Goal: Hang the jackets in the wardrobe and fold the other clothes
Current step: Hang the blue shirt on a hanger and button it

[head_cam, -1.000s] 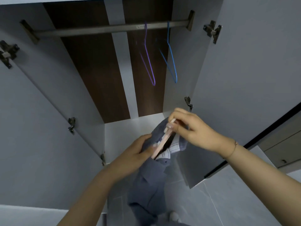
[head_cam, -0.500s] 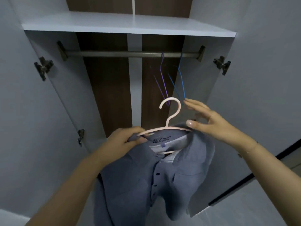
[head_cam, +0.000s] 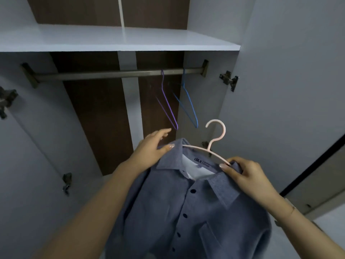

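Observation:
A blue-grey button-up jacket [head_cam: 179, 208] hangs on a pale pink hanger [head_cam: 214, 141] in front of the open wardrobe. My left hand [head_cam: 151, 149] holds the jacket's left collar and shoulder, thumb pressed on the cloth, fingers stretched toward the back. My right hand [head_cam: 240, 176] grips the right shoulder of the jacket together with the hanger's arm. The hanger's hook points up, well below the metal rail [head_cam: 112, 74].
A purple wire hanger [head_cam: 168, 103] and a blue wire hanger [head_cam: 189, 103] hang on the rail's right part. A white shelf [head_cam: 119, 41] sits above the rail. Both wardrobe doors stand open, with the right door [head_cam: 280, 101] close to my right hand.
The jacket has come up and spread out on the hanger. My right hand moved from open near the hook to gripping the right shoulder; my left hand shifted along the left collar.

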Demonstrator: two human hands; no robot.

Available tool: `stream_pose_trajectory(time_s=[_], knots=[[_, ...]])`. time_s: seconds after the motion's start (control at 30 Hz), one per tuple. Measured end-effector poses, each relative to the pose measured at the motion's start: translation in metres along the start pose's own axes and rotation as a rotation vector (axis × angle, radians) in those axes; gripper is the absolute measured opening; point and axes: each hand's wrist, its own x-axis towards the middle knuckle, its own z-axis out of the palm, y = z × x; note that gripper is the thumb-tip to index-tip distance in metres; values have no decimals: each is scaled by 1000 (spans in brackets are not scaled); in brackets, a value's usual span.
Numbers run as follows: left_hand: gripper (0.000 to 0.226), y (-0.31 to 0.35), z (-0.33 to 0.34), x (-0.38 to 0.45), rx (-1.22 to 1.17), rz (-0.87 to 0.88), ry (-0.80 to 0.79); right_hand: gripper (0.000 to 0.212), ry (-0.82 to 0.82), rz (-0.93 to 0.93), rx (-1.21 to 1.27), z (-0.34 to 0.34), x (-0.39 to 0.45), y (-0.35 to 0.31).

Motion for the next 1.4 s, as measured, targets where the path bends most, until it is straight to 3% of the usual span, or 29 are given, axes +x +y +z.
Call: stream_pose_trajectory(time_s=[0.23,0.4,0.67,0.9,1.03,1.17,1.27,1.4], knots=[[47,23,38,69,241,74,-25,28,-1,197,-203,-3,42,26],[47,32,52,143,411,107,71,33,82,228,-262,10,106,52],[56,25,60,230,525,8,202,29,216,148,-140,22,257,62],[53,-4,51,246,533,-30,258,22,296,62,-27,47,377,44],[54,-23,44,242,552,-109,270,26,192,129,-16,65,417,55],[53,-33,43,232,578,-170,291,34,-32,192,-108,83,426,73],[53,-38,42,214,613,-194,307,54,21,118,-184,88,401,74],[54,-34,40,174,664,-246,377,69,111,-150,-308,87,337,62]])
